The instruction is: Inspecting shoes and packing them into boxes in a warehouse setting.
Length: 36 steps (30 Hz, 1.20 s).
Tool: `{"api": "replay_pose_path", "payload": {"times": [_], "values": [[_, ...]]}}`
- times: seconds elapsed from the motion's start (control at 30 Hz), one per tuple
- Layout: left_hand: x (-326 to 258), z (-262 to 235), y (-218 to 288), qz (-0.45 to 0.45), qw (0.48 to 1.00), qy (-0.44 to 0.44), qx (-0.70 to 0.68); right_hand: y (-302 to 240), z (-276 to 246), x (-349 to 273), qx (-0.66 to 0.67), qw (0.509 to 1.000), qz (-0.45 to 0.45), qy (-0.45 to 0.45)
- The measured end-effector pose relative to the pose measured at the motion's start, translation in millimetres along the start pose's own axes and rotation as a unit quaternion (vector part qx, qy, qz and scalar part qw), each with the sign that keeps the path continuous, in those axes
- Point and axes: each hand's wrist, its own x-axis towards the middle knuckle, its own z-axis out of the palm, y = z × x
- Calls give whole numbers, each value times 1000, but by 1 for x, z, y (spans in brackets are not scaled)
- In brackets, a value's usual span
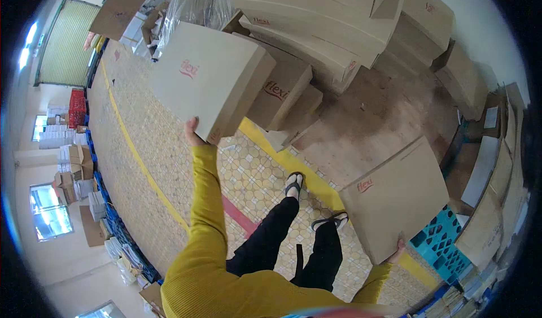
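My left hand [195,133] grips the near lower corner of a closed cardboard box [197,72], with the thumb on its face and the other fingers hidden behind. At the right, my right hand [397,251] is closed on the lower corner of another cardboard box [395,191]; part of that hand is behind it. Both boxes are light brown with a small red mark, and my arms are spread wide to them. Just beyond the left box stand further cardboard boxes [280,89] of the same kind.
Big cardboard boxes [316,30] are piled at the far side. A teal plastic pallet [440,244] and flattened cardboard [491,205] lie at the right. Yellow lines [132,143] mark the tiled floor [248,171]. Stacks of goods on blue pallets [121,227] line the left wall, with a red crate [77,108].
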Motion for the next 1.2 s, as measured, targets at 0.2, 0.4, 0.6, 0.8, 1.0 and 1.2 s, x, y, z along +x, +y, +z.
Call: {"api": "replay_pose_path", "payload": {"times": [0.2, 0.4, 0.6, 0.8, 1.0, 1.2], "values": [[18, 6, -53, 13, 999, -24, 36, 16, -72, 40, -98, 995, 2, -20], [37, -18, -135, -89, 996, 10, 16, 2, -44, 111, -163, 980, -118, 0], [62, -50, -230, -118, 992, -33, 3, 43, -118, 246, -123, 981, -150, 13], [103, -106, -253, -65, 990, -128, -10, 114, -159, 361, -40, 995, -90, -11], [114, -158, -283, -37, 973, -225, 24, 153, -237, 436, -16, 981, -191, -21], [75, -177, -291, 98, 974, -202, 4, 160, -237, 393, 15, 979, -203, 20]]}}
